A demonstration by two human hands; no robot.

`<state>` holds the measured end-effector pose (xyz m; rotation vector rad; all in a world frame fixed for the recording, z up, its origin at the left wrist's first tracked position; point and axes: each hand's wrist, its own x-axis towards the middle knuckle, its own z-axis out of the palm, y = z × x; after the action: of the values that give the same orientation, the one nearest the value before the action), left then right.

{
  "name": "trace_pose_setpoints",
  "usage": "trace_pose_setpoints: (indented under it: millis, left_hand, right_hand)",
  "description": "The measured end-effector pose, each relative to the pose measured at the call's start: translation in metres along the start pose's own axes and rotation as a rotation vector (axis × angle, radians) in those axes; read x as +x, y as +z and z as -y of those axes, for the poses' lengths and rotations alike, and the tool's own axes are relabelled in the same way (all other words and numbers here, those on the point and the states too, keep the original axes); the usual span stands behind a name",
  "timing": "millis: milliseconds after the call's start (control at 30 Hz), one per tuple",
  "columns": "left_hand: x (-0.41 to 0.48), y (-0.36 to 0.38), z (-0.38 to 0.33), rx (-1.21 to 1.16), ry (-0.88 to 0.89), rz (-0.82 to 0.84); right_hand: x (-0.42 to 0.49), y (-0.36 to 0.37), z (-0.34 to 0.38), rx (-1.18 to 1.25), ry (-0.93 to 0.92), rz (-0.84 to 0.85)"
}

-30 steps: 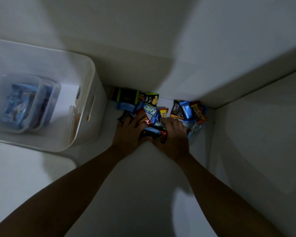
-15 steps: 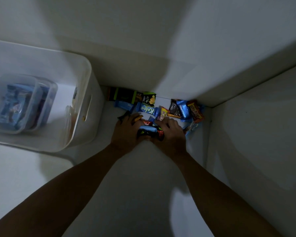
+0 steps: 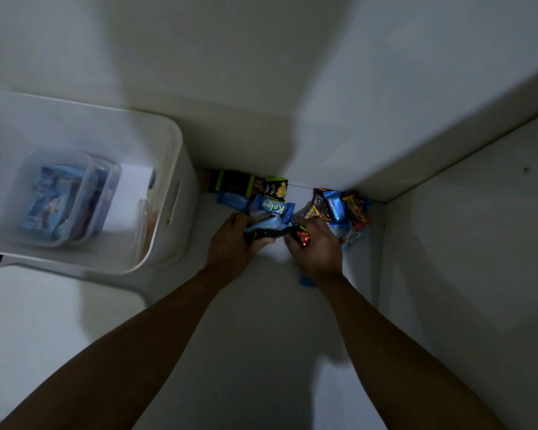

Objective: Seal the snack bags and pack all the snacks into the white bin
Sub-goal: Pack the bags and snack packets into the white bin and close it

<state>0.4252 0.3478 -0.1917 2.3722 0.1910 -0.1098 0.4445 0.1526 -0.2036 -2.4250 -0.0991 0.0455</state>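
A heap of small wrapped snacks lies in the back corner of a white shelf. My left hand [image 3: 232, 240] grips a bundle of wrappers, a dark one [image 3: 264, 233] with a light blue one above it. My right hand [image 3: 319, 243] holds the other end of the bundle, with a red-tipped wrapper [image 3: 303, 238] under its fingers. A blue "Kalpa" bar [image 3: 274, 207] and a black and green pack [image 3: 233, 185] lie behind the hands. More snacks [image 3: 339, 207] sit at the right. The white bin [image 3: 174, 169] stands at the left.
Inside the bin lie clear plastic containers [image 3: 66, 200] with blue packets. A blue wrapper [image 3: 305, 280] peeks out under my right wrist. White walls close off the shelf at the back and on the right [image 3: 448, 274]. A white lid-like surface [image 3: 44, 321] sits at lower left.
Both hands have closed around a bundle of snacks and drawn it slightly toward me and up from the heap. The view shifted a little.
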Motion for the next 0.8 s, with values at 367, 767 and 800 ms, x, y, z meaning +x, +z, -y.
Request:
trace_pose_setpoints:
  millis: [367, 767, 800]
  left_hand:
    - [-0.016, -0.025, -0.049, -0.401, -0.214, -0.129]
    - [-0.033, -0.078, -0.115, -0.515, -0.099, -0.282]
    - [-0.034, -0.086, -0.121, -0.509, -0.078, -0.307]
  right_hand:
    - [0.017, -0.033, 0.047, 0.334, 0.152, -0.232]
    - [0.017, -0.096, 0.099, 0.514, 0.089, -0.388]
    - [0.018, -0.102, 0.105, 0.53, 0.085, -0.402]
